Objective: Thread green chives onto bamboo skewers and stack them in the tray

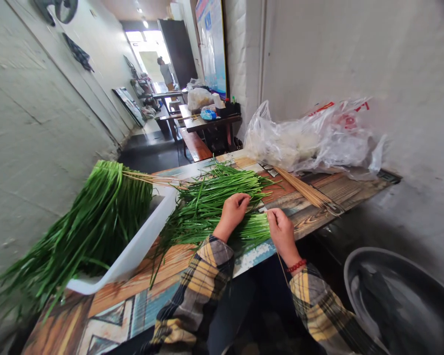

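Observation:
Loose garlic chives (214, 195) lie across the patterned table in front of me. My left hand (234, 213) is closed above them, fingertips pinched together; whatever it grips is hidden. My right hand (281, 230) is closed at the pale cut ends of a small row of chives (254, 228). A thin bamboo skewer (282, 268) runs down from the right hand beside the wrist. To the left, a thick stack of skewered chives (107, 212) rests in a white tray (140, 244), its skewer ends pointing right.
A bundle of bamboo skewers (303, 190) lies at the table's right, near clear plastic bags (311, 143) against the wall. A grey basin (399, 301) stands low on the right. Farther back are another table (207, 123), a bench (196, 144) and a person (165, 73).

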`<state>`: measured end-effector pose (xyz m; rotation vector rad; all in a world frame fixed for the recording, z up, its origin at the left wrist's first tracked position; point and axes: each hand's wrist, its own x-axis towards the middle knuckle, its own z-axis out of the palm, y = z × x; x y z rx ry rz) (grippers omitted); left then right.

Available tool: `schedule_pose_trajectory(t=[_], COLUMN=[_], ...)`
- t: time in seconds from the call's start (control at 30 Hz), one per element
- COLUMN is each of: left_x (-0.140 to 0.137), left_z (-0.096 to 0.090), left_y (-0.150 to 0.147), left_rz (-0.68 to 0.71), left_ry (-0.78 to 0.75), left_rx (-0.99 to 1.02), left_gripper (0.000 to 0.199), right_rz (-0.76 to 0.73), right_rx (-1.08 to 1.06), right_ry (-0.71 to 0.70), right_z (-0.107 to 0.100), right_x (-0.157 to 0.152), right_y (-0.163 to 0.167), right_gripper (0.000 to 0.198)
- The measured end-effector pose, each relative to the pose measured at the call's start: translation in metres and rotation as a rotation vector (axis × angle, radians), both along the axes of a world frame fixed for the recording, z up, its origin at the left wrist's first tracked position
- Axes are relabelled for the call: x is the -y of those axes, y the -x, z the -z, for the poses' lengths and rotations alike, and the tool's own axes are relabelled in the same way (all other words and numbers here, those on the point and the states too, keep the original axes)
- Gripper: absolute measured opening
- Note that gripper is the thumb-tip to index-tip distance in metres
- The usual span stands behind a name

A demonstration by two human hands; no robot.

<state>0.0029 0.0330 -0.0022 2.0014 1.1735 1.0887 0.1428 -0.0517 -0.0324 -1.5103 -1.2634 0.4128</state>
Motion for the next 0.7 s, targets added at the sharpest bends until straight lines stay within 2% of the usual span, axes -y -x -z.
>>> schedule_pose_trajectory(t=[0.17,0.33,0.43,0.53,0.7], left_x=[-0.012,-0.008,-0.007,-0.007,-0.001], left_z=[0.008,0.005,0.003,0.003,0.003], left_y=[0.004,0.003,0.002,0.001,-0.004], left_rz=[-0.043,-0.147,-0.168,-0.141,0.053], left_ry=[-0.094,-0.105,-0.123,-0.160,-0.145], left_rx=[-0.166,-0.465,-0.580,-0.557,-0.272], left_gripper=[0.019,0.013,0.012,0.013,0.010], right_rz=[0.009,-0.011,-0.009,-0.009,-0.042], right_rx=[-0.002,-0.013,-0.008,-0.020,-0.061], right_ry=[0.010,0.011,0.018,0.021,-0.014], right_z=[0.000,0.000,0.001,0.001,0.002], right_x=[0.002,0.001,0.001,0.001,0.001], right_y=[0.001,0.001,0.001,0.001,0.000], right_gripper=[0.033,0.034,0.035,0.036,0.036])
